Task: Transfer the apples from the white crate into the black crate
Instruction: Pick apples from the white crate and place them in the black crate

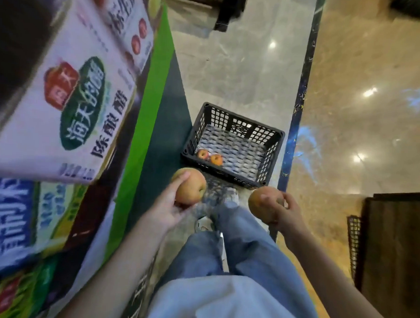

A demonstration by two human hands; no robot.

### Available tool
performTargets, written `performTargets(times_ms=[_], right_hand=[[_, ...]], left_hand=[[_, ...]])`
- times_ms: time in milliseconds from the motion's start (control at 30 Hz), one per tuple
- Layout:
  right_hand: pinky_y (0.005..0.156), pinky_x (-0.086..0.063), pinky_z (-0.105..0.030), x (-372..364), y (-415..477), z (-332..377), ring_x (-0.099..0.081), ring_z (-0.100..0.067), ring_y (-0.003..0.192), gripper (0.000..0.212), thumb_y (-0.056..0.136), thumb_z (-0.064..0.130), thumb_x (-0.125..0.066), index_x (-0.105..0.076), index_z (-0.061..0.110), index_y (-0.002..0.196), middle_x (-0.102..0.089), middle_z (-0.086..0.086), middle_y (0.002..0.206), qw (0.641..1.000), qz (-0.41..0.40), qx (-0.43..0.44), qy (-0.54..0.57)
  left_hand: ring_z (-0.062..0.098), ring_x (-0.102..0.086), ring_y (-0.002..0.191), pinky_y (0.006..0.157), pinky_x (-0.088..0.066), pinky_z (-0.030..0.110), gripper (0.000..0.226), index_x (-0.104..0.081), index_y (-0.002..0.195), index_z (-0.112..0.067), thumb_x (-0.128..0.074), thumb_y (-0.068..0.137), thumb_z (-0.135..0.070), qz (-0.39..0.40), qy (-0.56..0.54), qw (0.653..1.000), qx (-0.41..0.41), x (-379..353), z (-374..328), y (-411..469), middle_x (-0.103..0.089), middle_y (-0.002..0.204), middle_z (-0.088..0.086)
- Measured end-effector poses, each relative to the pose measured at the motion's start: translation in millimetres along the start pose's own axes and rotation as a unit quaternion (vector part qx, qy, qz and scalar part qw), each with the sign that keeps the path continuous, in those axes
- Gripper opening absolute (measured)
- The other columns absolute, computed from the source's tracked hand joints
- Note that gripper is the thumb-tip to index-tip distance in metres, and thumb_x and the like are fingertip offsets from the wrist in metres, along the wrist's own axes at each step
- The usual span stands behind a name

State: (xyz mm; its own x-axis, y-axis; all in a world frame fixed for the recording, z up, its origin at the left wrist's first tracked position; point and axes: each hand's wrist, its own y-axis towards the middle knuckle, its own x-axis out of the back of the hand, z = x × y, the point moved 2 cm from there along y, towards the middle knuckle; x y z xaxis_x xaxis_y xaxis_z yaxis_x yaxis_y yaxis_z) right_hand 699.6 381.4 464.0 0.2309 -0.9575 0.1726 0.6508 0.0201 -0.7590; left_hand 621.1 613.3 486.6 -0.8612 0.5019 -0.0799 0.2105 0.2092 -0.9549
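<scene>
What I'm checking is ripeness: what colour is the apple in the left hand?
The apple is yellow-orange with a reddish blush; the head view shows it.

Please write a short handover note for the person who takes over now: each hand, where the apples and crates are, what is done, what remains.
Left hand: fingers grip the first apple.
Right hand: fingers grip the second apple.
Both apples are held in the air, short of the black crate, which stands on the floor ahead.
Done: two earlier apples lie in the crate's near left corner.
Left: put both held apples into the crate. The white crate is out of view, so how many remain cannot be told.
</scene>
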Motion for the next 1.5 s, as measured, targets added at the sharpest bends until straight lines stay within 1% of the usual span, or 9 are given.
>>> performTargets(times_ms=[333, 433, 533, 700, 1000, 1100, 1267, 1367, 1500], right_hand=[[0.073, -0.056, -0.042, -18.4, 100.8, 48.4, -0.055, -0.029, 0.105, 0.065, 0.076, 0.026, -0.075, -0.043, 0.013, 0.131, -0.046, -0.012, 0.13, 0.998, -0.031, -0.045, 0.024], [0.085, -0.054, -0.051, -24.6, 148.4, 62.1, -0.055, -0.029, 0.103, 0.059, 0.075, 0.025, -0.075, -0.047, 0.013, 0.126, -0.051, -0.009, 0.119, 0.998, -0.051, -0.043, -0.004], [0.085, -0.054, -0.047, -30.3, 197.7, 67.4, -0.056, -0.024, 0.092, 0.053, 0.075, 0.02, -0.075, -0.048, 0.015, 0.121, -0.051, 0.003, 0.095, 0.997, -0.061, -0.029, -0.032], [0.082, -0.049, -0.036, -45.9, 297.8, 40.4, -0.052, -0.022, 0.095, 0.056, 0.072, 0.02, -0.078, -0.048, 0.02, 0.118, -0.051, -0.007, 0.111, 0.991, -0.097, -0.027, -0.092], [0.088, -0.038, -0.029, -78.2, 484.7, -89.3, -0.043, -0.017, 0.095, 0.076, 0.067, 0.029, -0.082, -0.042, 0.025, 0.131, -0.035, -0.008, 0.124, 0.955, -0.106, -0.038, -0.275], [0.089, -0.041, -0.029, -89.1, 528.3, -134.9, -0.049, -0.021, 0.095, 0.078, 0.065, 0.031, -0.084, -0.043, 0.024, 0.131, -0.035, -0.01, 0.127, 0.944, -0.095, -0.044, -0.312], [0.095, -0.041, -0.034, -104.5, 570.3, -194.2, -0.051, -0.03, 0.107, 0.076, 0.065, 0.033, -0.083, -0.044, 0.026, 0.13, -0.033, -0.012, 0.131, 0.933, -0.078, -0.069, -0.344], [0.096, -0.044, -0.042, -109.2, 580.2, -214.3, -0.052, -0.033, 0.108, 0.074, 0.065, 0.035, -0.082, -0.043, 0.03, 0.127, -0.034, -0.01, 0.129, 0.923, -0.072, -0.08, -0.37], [0.09, -0.043, -0.04, -110.7, 588.3, -227.0, -0.052, -0.033, 0.109, 0.069, 0.067, 0.032, -0.081, -0.043, 0.03, 0.124, -0.033, -0.009, 0.128, 0.916, -0.065, -0.088, -0.387]], left_hand=[[0.027, -0.053, 0.102, 0.077, -0.052, 0.038, 0.042, -0.044, 0.115, -0.015, -0.068, 0.082, -0.024, 0.004, 0.078, 0.997, 0.018, -89.7, -58.3, 68.1, -0.052, 0.113, 0.014], [0.024, -0.056, 0.09, 0.071, -0.053, 0.036, 0.038, -0.046, 0.113, -0.011, -0.067, 0.083, -0.014, 0.009, 0.14, 0.99, -0.02, -122.8, -71.9, 108.6, -0.055, 0.101, 0.01], [0.02, -0.058, 0.086, 0.064, -0.052, 0.031, 0.051, -0.046, 0.121, -0.011, -0.072, 0.078, -0.008, 0.017, 0.248, 0.966, -0.074, -151.6, -82.8, 157.9, -0.054, 0.109, 0.008], [0.02, -0.051, 0.108, 0.089, -0.048, 0.035, 0.066, -0.047, 0.115, -0.023, -0.085, 0.062, -0.012, 0.04, 0.438, 0.885, -0.151, -185.4, -81.4, 278.0, -0.048, 0.121, 0.002], [0.019, -0.049, 0.101, 0.076, -0.039, 0.03, 0.076, -0.042, 0.115, -0.025, -0.087, 0.055, -0.039, 0.146, 0.703, 0.656, -0.231, -214.2, -19.7, 527.7, -0.053, 0.11, -0.002], [0.027, -0.055, 0.102, 0.082, -0.048, 0.041, 0.077, -0.041, 0.111, -0.024, -0.087, 0.051, -0.041, 0.164, 0.752, 0.588, -0.248, -205.7, 10.8, 580.9, -0.058, 0.111, 0.003], [0.029, -0.058, 0.099, 0.071, -0.033, 0.031, 0.069, -0.044, 0.112, -0.015, -0.082, 0.059, -0.037, 0.178, 0.785, 0.51, -0.304, -192.9, 47.7, 631.2, -0.06, 0.11, 0.006], [0.032, -0.058, 0.099, 0.071, -0.039, 0.035, 0.067, -0.042, 0.113, -0.013, -0.081, 0.062, -0.03, 0.194, 0.793, 0.485, -0.316, -190.5, 60.4, 652.0, -0.058, 0.113, 0.009], [0.033, -0.057, 0.102, 0.07, -0.039, 0.037, 0.068, -0.039, 0.118, -0.012, -0.08, 0.065, -0.025, 0.206, 0.826, 0.41, -0.328, -196.3, 67.9, 668.0, -0.055, 0.118, 0.01]])
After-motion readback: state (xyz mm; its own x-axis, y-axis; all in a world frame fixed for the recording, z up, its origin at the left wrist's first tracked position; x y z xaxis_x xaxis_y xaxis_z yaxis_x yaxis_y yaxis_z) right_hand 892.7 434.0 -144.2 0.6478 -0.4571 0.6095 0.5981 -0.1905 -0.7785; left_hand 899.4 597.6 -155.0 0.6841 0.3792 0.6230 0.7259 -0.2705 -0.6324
